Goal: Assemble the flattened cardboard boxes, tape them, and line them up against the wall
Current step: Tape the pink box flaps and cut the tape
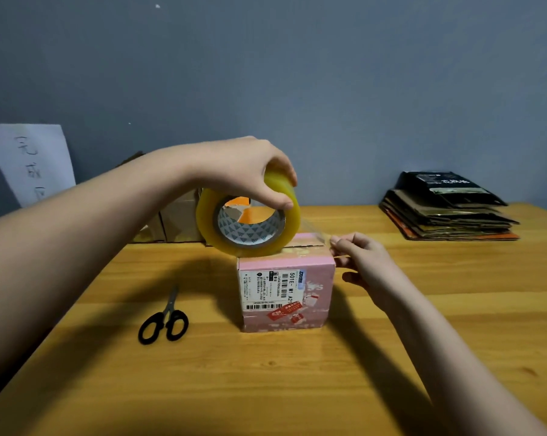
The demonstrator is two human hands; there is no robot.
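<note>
**Tape stretched over a pink box**

The pink box (286, 291) stands in the middle of the wooden table (297, 388), its top flaps closed. A white shipping label (267, 289) on its near face reads "501E- M1 A21" beside barcodes; the smaller print is too fine to read, and a red sticker with unreadable writing sits below it.

The left hand (250, 171) grips the roll of clear yellowish tape (247, 221) from above, thumb and fingers curled round its rim, the roll resting on the box's top left edge. The right hand (360, 259) pinches the free end of the tape strip (316, 231) just beside the box's top right corner.

Black-handled scissors (165, 322) lie closed on the table, left of the box. A stack of flattened boxes (448, 212) sits far right against the wall. Far left, a white sheet (33, 162) with handwritten characters leans on the wall, and brown assembled boxes (171, 218) stand behind the left arm, partly hidden.
</note>
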